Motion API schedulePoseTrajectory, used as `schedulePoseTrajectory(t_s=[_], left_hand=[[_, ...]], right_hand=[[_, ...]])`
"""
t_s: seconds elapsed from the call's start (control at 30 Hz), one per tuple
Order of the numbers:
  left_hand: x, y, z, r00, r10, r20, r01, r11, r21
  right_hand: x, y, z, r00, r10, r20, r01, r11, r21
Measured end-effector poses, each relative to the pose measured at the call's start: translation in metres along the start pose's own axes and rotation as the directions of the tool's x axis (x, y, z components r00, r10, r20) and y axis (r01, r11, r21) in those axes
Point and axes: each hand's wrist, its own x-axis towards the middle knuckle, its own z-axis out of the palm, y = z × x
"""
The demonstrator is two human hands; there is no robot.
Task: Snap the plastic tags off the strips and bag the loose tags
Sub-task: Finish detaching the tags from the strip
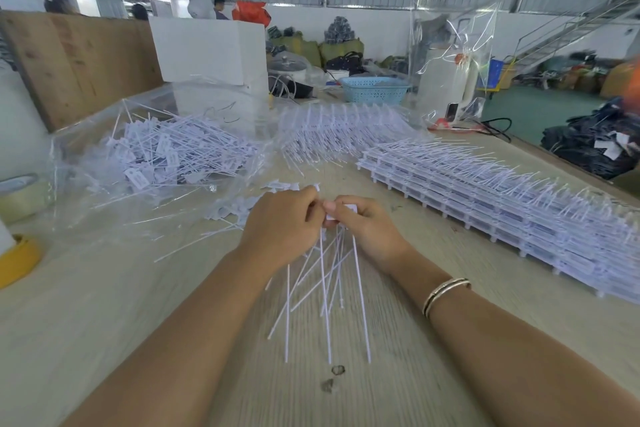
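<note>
Head view: left hand (282,222) and right hand (363,229) both pinch a tag bunch (341,213), tails hanging toward the tabletop (104,305); the bag (166,156) lies beyond-left of the hands. Blurred grip probably loose; tags could scatter.

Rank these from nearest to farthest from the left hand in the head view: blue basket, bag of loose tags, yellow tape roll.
From the left hand:
1. Bag of loose tags, just up-left.
2. Yellow tape roll, far left table edge.
3. Blue basket, back of the table, right of centre.
</note>
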Motion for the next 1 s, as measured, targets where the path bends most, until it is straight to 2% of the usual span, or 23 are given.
schedulePoseTrajectory(t_s=[0.1, 0.17, 0.23, 0.3, 0.47, 0.63, 0.67, 0.73, 0.77, 0.8, 0.87, 1.0], left_hand=[[0.002, -0.001, -0.002, 0.999, -0.042, 0.013, 0.041, 0.997, 0.062], [0.001, -0.001, -0.002, 0.995, -0.089, 0.055, 0.095, 0.989, -0.111], [0.000, -0.002, -0.001, 0.985, -0.126, 0.115, 0.158, 0.924, -0.349], [0.000, -0.003, -0.001, 0.978, -0.148, 0.150, 0.204, 0.846, -0.493], [0.003, 0.001, 0.002, 0.962, -0.202, 0.186, 0.274, 0.676, -0.684], [0.000, 0.006, 0.009, 0.962, -0.223, 0.159, 0.265, 0.609, -0.748], [0.001, 0.007, 0.010, 0.955, -0.246, 0.163, 0.278, 0.567, -0.775], [0.005, 0.006, 0.008, 0.915, -0.358, 0.187, 0.326, 0.383, -0.864], [0.008, 0.001, 0.005, 0.896, -0.407, 0.176, 0.322, 0.325, -0.889], [0.009, -0.005, 0.003, 0.890, -0.432, 0.145, 0.303, 0.323, -0.896], [0.009, -0.014, 0.000, 0.907, -0.416, 0.071, 0.255, 0.407, -0.877], [0.009, -0.009, 0.001, 0.948, -0.312, 0.057, 0.217, 0.506, -0.835]], right_hand=[[0.000, 0.000, -0.001, 1.000, 0.004, -0.002, -0.004, 1.000, 0.011], [0.000, -0.002, 0.000, 1.000, 0.015, 0.019, -0.014, 1.000, -0.014], [0.000, -0.003, -0.002, 0.999, 0.024, 0.033, -0.022, 0.998, -0.064], [-0.001, -0.003, -0.003, 0.999, 0.013, 0.035, -0.011, 0.998, -0.067], [0.000, -0.002, 0.002, 0.999, -0.037, -0.019, 0.037, 0.999, 0.001], [0.001, 0.001, 0.002, 0.995, -0.088, -0.056, 0.088, 0.996, 0.002], [0.001, 0.001, 0.002, 0.992, -0.105, -0.068, 0.106, 0.994, 0.014], [0.002, 0.000, -0.001, 0.981, -0.132, -0.143, 0.142, 0.988, 0.065], [0.002, 0.000, -0.005, 0.973, -0.128, -0.192, 0.146, 0.986, 0.082], [0.003, 0.000, -0.009, 0.967, -0.113, -0.226, 0.135, 0.987, 0.082], [0.004, 0.002, -0.014, 0.969, -0.066, -0.239, 0.073, 0.997, 0.019], [0.008, 0.009, -0.008, 0.952, -0.007, -0.306, -0.075, 0.964, -0.255]])
